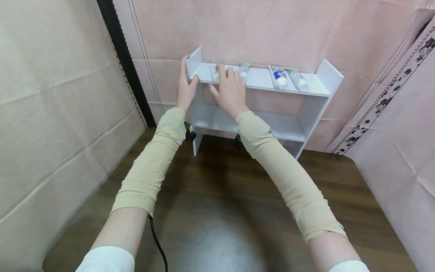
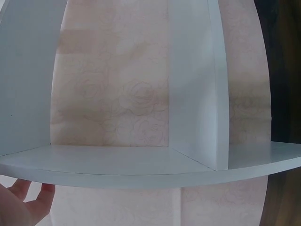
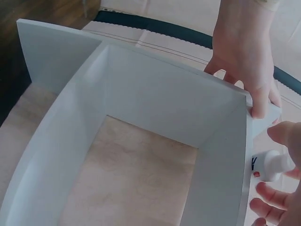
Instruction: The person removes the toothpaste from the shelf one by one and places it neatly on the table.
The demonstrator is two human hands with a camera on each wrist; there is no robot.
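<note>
A small white shelf unit [image 1: 282, 126] stands against the back cloth. My left hand [image 1: 187, 88] grips its left side panel near the top board, thumb at the front edge. The right hand [image 1: 232, 90] is over the left part of the top board, fingers spread. Close by its fingers lies a white tube [image 1: 214, 74], partly hidden; in the right wrist view the tube's cap [image 3: 278, 164] shows between thumb and fingers, with gaps around it. Just right of the hand lies a second tube [image 1: 244, 71], partly covered by it.
Farther right on the top board lie a blue-and-white tube [image 1: 279, 77] and a pale green-and-white tube [image 1: 299, 80], caps toward the front. Cloth walls enclose the brown wooden table [image 1: 217, 211] at the left, back and right. A black cable [image 1: 158, 241] hangs by the left forearm.
</note>
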